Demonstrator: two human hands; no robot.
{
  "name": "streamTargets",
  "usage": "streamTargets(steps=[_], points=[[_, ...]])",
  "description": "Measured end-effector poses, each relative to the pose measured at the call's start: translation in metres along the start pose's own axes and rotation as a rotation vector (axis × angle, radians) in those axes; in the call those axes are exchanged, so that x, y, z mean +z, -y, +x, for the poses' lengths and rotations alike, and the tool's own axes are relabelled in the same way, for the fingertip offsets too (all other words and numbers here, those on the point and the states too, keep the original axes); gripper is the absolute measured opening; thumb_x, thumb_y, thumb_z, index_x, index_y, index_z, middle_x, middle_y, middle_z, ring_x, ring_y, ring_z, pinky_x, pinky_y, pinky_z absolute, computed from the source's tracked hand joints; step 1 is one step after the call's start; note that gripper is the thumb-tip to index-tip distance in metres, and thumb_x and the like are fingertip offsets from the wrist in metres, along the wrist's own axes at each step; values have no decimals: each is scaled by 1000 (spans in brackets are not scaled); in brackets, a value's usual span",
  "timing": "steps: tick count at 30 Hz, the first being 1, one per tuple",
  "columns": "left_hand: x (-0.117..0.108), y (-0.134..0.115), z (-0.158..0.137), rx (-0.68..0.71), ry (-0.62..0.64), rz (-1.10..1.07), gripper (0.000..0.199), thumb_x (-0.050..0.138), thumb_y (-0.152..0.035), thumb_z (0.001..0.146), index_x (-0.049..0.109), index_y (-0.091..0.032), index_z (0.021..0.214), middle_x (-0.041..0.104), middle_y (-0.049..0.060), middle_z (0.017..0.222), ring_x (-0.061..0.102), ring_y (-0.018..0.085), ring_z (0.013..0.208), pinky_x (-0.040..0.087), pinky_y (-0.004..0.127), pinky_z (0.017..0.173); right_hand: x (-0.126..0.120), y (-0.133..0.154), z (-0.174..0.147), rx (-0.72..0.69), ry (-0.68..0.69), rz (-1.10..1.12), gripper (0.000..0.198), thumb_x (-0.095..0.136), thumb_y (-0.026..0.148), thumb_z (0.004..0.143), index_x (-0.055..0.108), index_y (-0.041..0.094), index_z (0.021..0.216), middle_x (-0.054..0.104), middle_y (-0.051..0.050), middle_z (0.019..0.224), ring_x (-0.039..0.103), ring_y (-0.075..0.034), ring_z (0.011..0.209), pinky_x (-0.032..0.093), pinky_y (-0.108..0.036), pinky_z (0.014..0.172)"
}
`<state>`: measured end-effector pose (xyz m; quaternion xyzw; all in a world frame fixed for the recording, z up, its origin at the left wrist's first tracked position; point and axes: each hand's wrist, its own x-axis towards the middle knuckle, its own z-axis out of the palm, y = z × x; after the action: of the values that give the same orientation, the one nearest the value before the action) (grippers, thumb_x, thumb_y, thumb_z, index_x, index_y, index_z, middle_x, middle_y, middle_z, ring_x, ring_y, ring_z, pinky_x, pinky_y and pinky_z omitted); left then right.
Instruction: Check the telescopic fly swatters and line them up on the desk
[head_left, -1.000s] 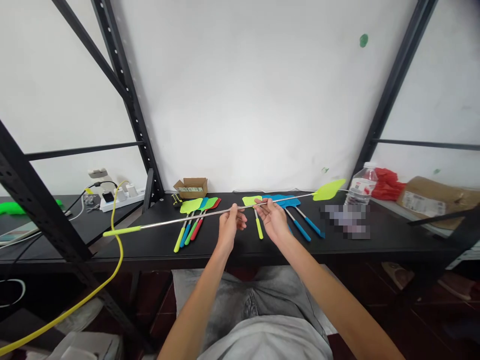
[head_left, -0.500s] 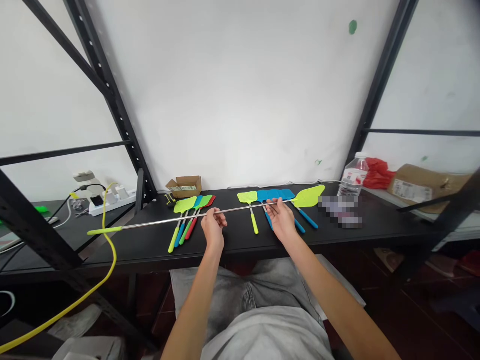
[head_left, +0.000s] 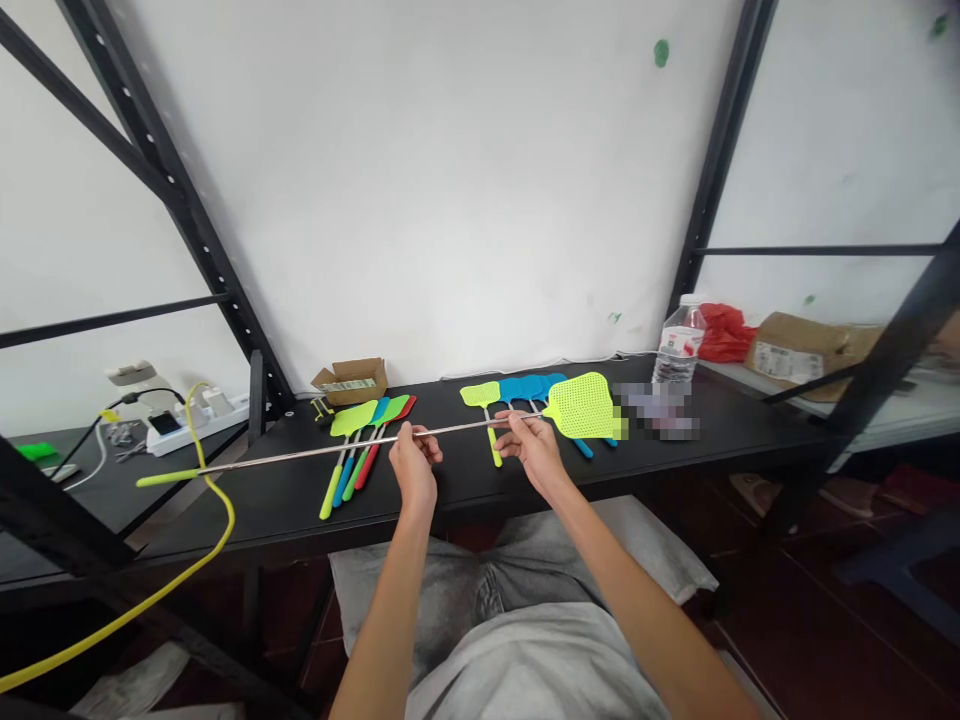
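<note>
A long fly swatter (head_left: 582, 406) with a yellow-green head, thin metal rod and yellow-green handle stretches across my view, above the black table. My left hand (head_left: 414, 462) is closed around the middle of its rod. My right hand (head_left: 531, 452) pinches the rod close to the head, whose perforated face is turned toward me. To the left lies a fanned group of shorter swatters (head_left: 352, 420) with yellow-green, blue, green and red handles. Behind my right hand are a short yellow-green swatter (head_left: 480, 394) and several blue swatters (head_left: 529, 388), partly hidden by the held one.
An open cardboard box (head_left: 349, 382) stands at the back left. Farther left, a yellow cable (head_left: 225, 500) passes by a white power strip (head_left: 199, 425). A water bottle (head_left: 679, 345) stands at the right, near a red bag (head_left: 724, 333). Black shelf posts (head_left: 724, 140) frame both sides.
The held swatter has rolled so its head now shows its broad face instead of a slant. My view has shifted slightly right. Both hands keep hold of the rod.
</note>
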<state>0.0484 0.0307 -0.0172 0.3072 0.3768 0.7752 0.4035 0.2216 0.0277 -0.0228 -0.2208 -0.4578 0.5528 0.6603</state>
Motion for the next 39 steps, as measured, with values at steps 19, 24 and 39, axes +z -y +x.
streamTargets(steps=[19,24,39], points=[[-2,-9,-4,25,-26,-167,34,42,-46,87,49,-19,69,37,-7,40,30,8,34,28,22,42,-6,-1,2,9,-355,307,22,78,33,74,66,18,86,75,-5,84,68,-11,64,55,-18,54],[-3,-9,-4,41,-57,-184,38,40,-53,87,47,-20,68,31,-9,38,26,7,33,27,22,42,-6,1,0,-46,-404,310,28,72,44,80,66,17,89,75,-6,84,66,-11,60,53,-20,53],[8,2,-14,62,132,90,42,43,-52,90,52,-18,65,34,-6,43,28,7,36,25,21,39,6,-7,-5,-125,-305,118,39,65,57,80,64,17,82,75,-10,92,62,-11,56,47,-20,45]])
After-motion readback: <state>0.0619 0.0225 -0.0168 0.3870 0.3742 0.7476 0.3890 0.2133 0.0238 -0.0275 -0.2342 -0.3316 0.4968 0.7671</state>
